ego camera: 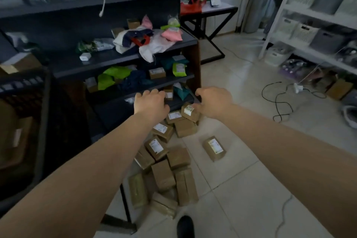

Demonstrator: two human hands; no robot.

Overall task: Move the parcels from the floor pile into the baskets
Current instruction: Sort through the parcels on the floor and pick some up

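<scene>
A pile of several brown cardboard parcels [166,162] with white labels lies on the tiled floor beside a dark shelf unit. One parcel [214,148] lies apart to the right. Both my arms reach forward over the pile. My left hand [151,103] hovers with loosely curled fingers above the far end of the pile and holds nothing. My right hand [212,101] is just above the topmost labelled parcel [190,111], fingers curled downward, with no grip visible. A dark basket [41,114] holding boxes stands at the left edge.
The dark shelf unit [123,60] carries coloured mailer bags, small boxes and a cable. White shelves [313,15] with storage bins stand at right. Cables [280,100] trail on the floor. A black-legged table [212,31] stands behind. My shoe [185,227] shows at the bottom.
</scene>
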